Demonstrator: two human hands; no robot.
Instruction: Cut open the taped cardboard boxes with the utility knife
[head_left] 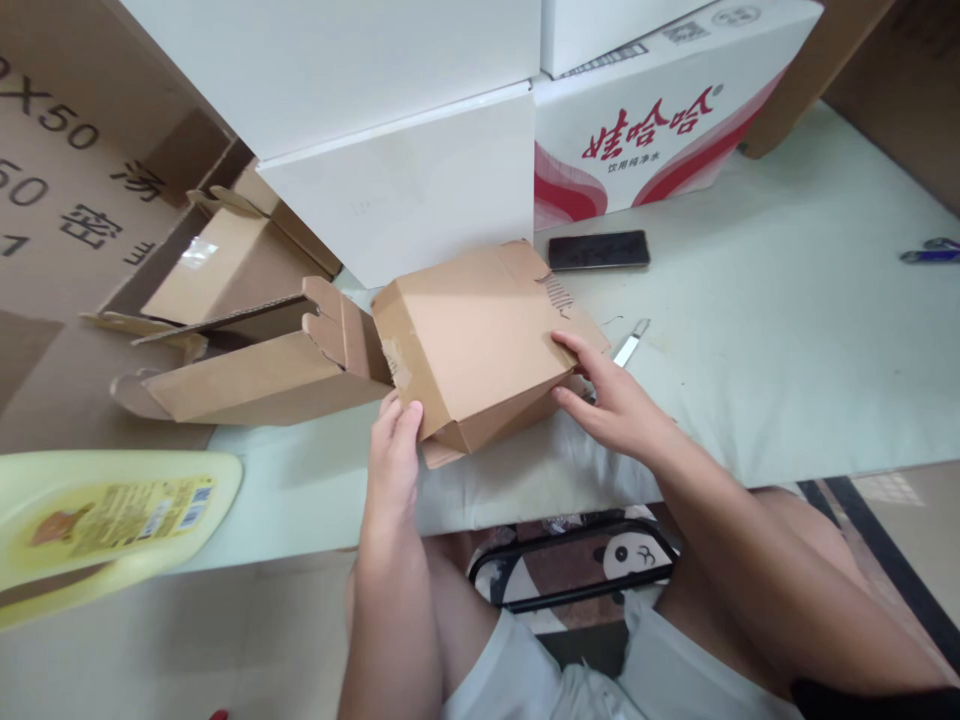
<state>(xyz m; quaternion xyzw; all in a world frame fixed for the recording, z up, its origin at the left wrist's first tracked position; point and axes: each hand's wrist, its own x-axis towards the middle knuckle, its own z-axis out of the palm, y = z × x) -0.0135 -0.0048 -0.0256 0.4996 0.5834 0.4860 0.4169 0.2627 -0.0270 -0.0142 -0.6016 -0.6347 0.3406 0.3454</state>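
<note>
One cardboard box sat by the front edge of the tabletop — left hand curled onto its left end, right hand part-open, pinching its right corner, probably to stop it skidding. Knife lay handy nearby.

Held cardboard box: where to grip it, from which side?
I'd grip the cardboard box at its left end and near right corner, where the left hand and right hand are, coming from the near side. The white carton stands close behind it, and the flap sticking out at right would probably bend under load.
</note>
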